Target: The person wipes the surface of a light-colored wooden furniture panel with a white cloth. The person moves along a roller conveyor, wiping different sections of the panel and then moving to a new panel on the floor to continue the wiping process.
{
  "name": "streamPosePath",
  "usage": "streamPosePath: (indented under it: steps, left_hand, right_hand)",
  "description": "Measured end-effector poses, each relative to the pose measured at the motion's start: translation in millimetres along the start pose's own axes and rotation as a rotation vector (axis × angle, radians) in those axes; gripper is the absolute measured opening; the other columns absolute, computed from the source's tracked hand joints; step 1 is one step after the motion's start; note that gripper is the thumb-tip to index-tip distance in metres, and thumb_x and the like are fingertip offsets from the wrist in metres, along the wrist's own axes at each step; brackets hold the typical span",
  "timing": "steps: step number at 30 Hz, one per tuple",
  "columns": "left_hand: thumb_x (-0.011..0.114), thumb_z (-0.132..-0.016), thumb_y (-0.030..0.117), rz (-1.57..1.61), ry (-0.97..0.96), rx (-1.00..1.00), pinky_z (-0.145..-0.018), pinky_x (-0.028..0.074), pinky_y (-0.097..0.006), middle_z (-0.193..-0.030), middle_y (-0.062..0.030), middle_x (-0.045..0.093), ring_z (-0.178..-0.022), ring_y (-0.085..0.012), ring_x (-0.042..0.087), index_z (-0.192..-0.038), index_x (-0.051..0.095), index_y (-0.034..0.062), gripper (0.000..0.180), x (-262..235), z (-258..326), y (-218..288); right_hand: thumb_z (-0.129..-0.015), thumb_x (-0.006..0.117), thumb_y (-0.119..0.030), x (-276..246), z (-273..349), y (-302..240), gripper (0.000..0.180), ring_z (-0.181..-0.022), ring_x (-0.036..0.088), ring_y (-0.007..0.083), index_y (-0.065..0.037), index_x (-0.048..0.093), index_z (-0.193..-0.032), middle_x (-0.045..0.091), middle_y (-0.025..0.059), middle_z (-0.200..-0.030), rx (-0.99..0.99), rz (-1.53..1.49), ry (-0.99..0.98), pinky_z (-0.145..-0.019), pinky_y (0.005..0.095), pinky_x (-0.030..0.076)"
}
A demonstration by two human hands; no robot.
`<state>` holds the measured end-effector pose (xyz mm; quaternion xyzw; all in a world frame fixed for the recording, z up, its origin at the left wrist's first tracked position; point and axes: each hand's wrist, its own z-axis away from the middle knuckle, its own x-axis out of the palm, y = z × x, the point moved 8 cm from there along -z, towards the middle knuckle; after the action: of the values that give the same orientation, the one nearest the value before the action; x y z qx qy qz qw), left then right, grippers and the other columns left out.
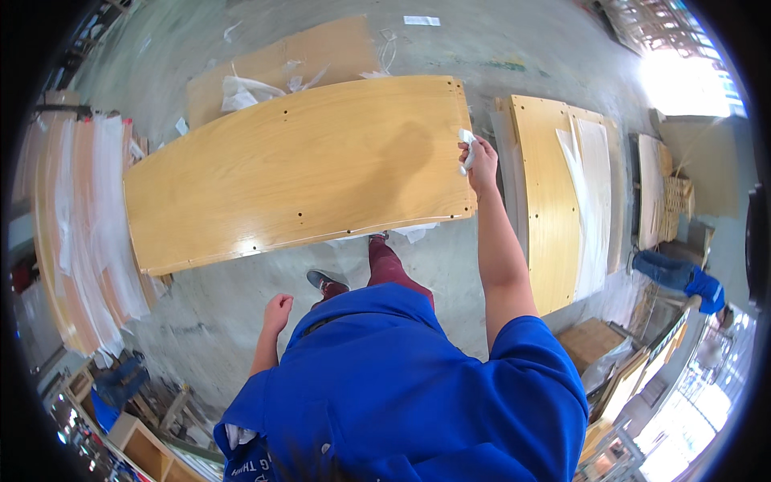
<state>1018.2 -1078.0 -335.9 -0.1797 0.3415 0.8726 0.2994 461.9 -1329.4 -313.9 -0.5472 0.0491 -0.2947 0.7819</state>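
Observation:
A long yellow wooden panel (pixel 321 153) lies in front of me, with small dark holes near its edges and a thin white strip along its near edge. My right hand (pixel 482 163) is stretched out to the panel's right end. Its fingers are closed on a crumpled white rag (pixel 467 138), which is over the panel's edge; contact with the surface cannot be told. My left hand (pixel 279 310) hangs beside my waist, curled into a loose fist with nothing showing in it. It is apart from the panel.
More wooden panels (pixel 544 177) with white wrapping sheets stand stacked at the right. Another wrapped stack (pixel 96 225) is at the left. Flattened cardboard (pixel 337 50) lies on the floor behind the panel. People in blue work at far right (pixel 683 277) and lower left (pixel 116 394).

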Motion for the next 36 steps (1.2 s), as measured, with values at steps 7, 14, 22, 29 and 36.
streamPosePath:
  steps: [7, 14, 22, 29, 36]
  left_hand:
    - [0.056, -0.083, 0.019, 0.066, 0.030, -0.061, -0.066, 0.048, -0.030, -0.077, -0.0104, 0.065, -0.071, -0.0186, 0.062, -0.091, 0.064, 0.0024, 0.020, 9.4, 18.7, 15.1]
    - [0.056, -0.084, 0.022, 0.044, 0.055, -0.183, -0.068, 0.049, -0.031, -0.079, -0.0113, 0.065, -0.074, -0.0204, 0.063, -0.090, 0.064, 0.0029, 0.021, 8.8, 40.9, 7.0]
    - [0.056, -0.084, 0.024, 0.017, 0.047, -0.144, -0.071, 0.049, -0.033, -0.083, -0.0125, 0.065, -0.079, -0.0234, 0.063, -0.091, 0.064, 0.0038, 0.023, 13.3, 29.6, 24.4]
    - [0.057, -0.083, 0.022, 0.051, 0.077, -0.138, -0.070, 0.049, -0.032, -0.084, -0.0122, 0.066, -0.078, -0.0229, 0.063, -0.093, 0.064, 0.0041, 0.022, 8.5, 21.5, 31.1]
    - [0.056, -0.083, 0.021, 0.055, 0.048, -0.191, -0.073, 0.049, -0.033, -0.085, -0.0120, 0.066, -0.081, -0.0225, 0.063, -0.093, 0.064, 0.0038, 0.022, 13.8, 26.4, 26.6]
  right_hand:
    - [-0.092, 0.046, -0.010, 12.1, -84.2, -15.9, 0.018, -0.064, 0.060, 0.0140, 0.002, 0.053, -0.103, 0.059, 0.0077, -0.077, -0.066, 0.237, 0.029, -0.054, 0.0277, 0.051]
    - [-0.087, 0.049, -0.008, 22.0, -143.6, -27.7, 0.021, -0.054, 0.050, 0.0080, 0.000, 0.059, -0.104, 0.059, 0.0058, -0.073, -0.026, 0.245, -0.013, -0.047, 0.0231, 0.044]
    - [-0.082, 0.060, -0.021, 42.1, -169.7, -48.2, 0.032, -0.071, 0.060, 0.0175, -0.004, 0.061, -0.109, 0.064, 0.0098, -0.085, -0.248, 0.933, -0.021, -0.067, 0.0300, 0.047]
    - [-0.084, 0.057, -0.024, 56.2, -169.3, -52.0, 0.031, -0.089, 0.062, 0.0306, -0.003, 0.062, -0.105, 0.065, 0.0166, -0.095, -0.361, 1.070, -0.036, -0.081, 0.0363, 0.047]
    - [-0.086, 0.053, -0.022, 65.7, -169.4, -50.7, 0.026, -0.090, 0.060, 0.0345, -0.003, 0.064, -0.100, 0.064, 0.0191, -0.094, -0.499, 1.174, -0.034, -0.080, 0.0399, 0.047]
